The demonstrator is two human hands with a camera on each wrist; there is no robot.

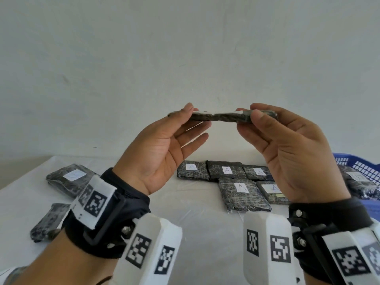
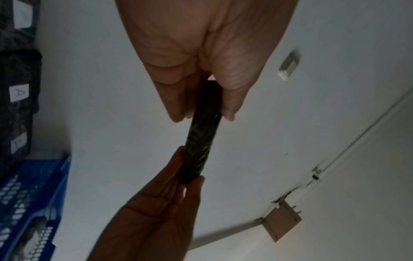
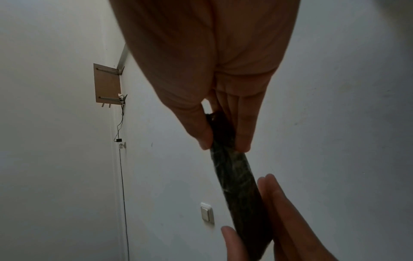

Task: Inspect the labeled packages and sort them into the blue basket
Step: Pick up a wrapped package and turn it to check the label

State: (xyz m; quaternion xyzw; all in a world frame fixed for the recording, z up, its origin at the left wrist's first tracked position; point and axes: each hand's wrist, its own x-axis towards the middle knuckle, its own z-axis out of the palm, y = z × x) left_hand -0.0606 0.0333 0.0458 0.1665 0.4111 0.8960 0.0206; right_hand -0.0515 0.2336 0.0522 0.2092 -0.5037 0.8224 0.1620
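Observation:
A flat dark package (image 1: pixel 222 116) wrapped in clear film is held edge-on in the air in front of the wall. My left hand (image 1: pixel 164 145) pinches its left end between thumb and fingers, and my right hand (image 1: pixel 287 149) pinches its right end. The same package (image 2: pixel 202 136) runs between both hands in the left wrist view, and again as a dark package (image 3: pixel 236 178) in the right wrist view. Its label face is turned up and cannot be read. The blue basket (image 1: pixel 358 164) stands at the right edge of the table with a labeled package (image 1: pixel 357 179) inside.
Several dark packages marked "A" (image 1: pixel 227 170) lie in two rows on the white table (image 1: pixel 195 206) below the hands. Two more packages (image 1: pixel 67 178) lie at the left side. A white wall rises behind the table.

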